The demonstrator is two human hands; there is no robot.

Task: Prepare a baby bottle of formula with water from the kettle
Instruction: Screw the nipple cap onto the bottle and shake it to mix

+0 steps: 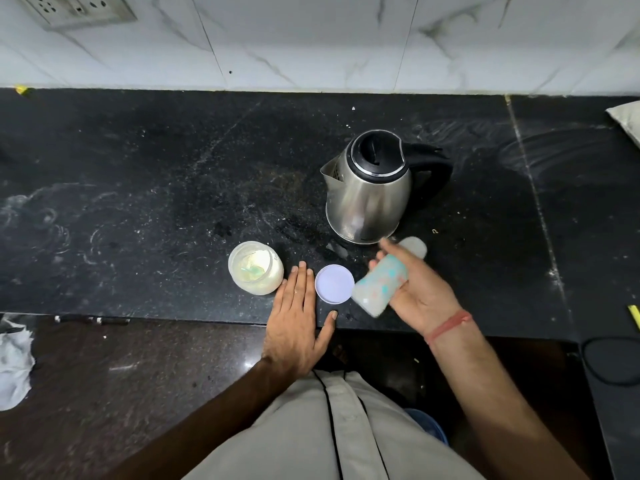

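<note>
My right hand (420,292) grips a baby bottle (379,284) with a coloured print; it is tilted, motion-blurred, and its capped top points toward the kettle. A steel kettle (369,188) with a black lid and handle stands just behind it, spout to the left. My left hand (298,323) lies flat on the counter edge, fingers spread, holding nothing. An open clear jar of pale formula powder (255,271), with a scoop inside, stands left of that hand. The jar's white lid (334,284) lies flat between my hands.
The black stone counter (138,202) is dusted with white smears and runs to a marble-tiled wall (311,39) with a socket plate (74,8) at top left. A pale cloth (627,121) lies at the right edge. Crumpled white cloth (14,368) sits on the floor at left.
</note>
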